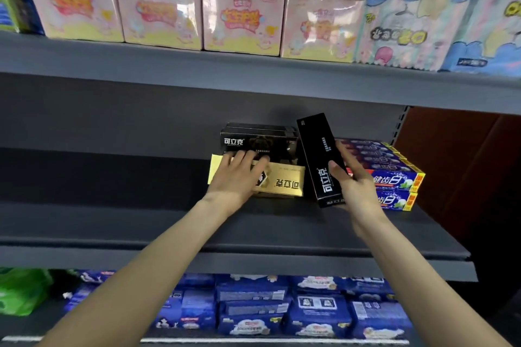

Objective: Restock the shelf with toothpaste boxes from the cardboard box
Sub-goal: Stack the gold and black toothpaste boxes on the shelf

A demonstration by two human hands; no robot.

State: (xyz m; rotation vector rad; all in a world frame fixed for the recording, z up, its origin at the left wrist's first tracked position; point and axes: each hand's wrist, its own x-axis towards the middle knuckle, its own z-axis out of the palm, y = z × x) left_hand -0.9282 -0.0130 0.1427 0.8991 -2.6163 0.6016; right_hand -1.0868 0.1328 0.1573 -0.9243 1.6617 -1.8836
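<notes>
On the dark grey middle shelf (pixel 112 222) a gold toothpaste box (pixel 284 182) lies flat, its print upside down. My left hand (pixel 235 175) rests on its left part with the fingers spread forward. Behind it black toothpaste boxes (pixel 259 141) are stacked against the back. My right hand (pixel 352 177) grips a long black toothpaste box (pixel 317 155), held nearly upright and tilted left, just right of the gold box. Blue toothpaste boxes (pixel 394 175) are stacked at the right. The cardboard box is out of view.
Pink packs (pixel 158 11) and blue-patterned packs (pixel 439 8) fill the upper shelf. Blue packs (pixel 282 307) and a green bag (pixel 19 290) sit on the lower shelf. A brown panel (pixel 462 166) bounds the shelf at the right. The middle shelf's left half holds nothing.
</notes>
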